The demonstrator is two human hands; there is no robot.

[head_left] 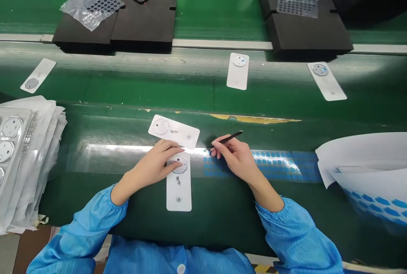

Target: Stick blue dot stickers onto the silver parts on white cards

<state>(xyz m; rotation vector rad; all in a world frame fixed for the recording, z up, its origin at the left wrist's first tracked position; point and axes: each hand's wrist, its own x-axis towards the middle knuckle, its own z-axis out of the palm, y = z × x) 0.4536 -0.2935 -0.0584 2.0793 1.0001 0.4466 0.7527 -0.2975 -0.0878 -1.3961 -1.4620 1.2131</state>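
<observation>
A white phone back cover (179, 189) lies upright on the green bench before me. My left hand (155, 164) rests on its top end, fingers flat over the round camera ring. A second white cover (174, 131) lies slanted just behind it. My right hand (235, 157) is closed in a pinch on black tweezers (226, 139), whose tip points down-left at a strip of blue round stickers (280, 166) stuck along the bench.
Several white covers (238, 71) lie on the green conveyor belt beyond. Black foam blocks (149, 15) hold a phone and bagged parts. Stacked clear trays (19, 155) stand at left. A curled sticker sheet (365, 168) sits at right.
</observation>
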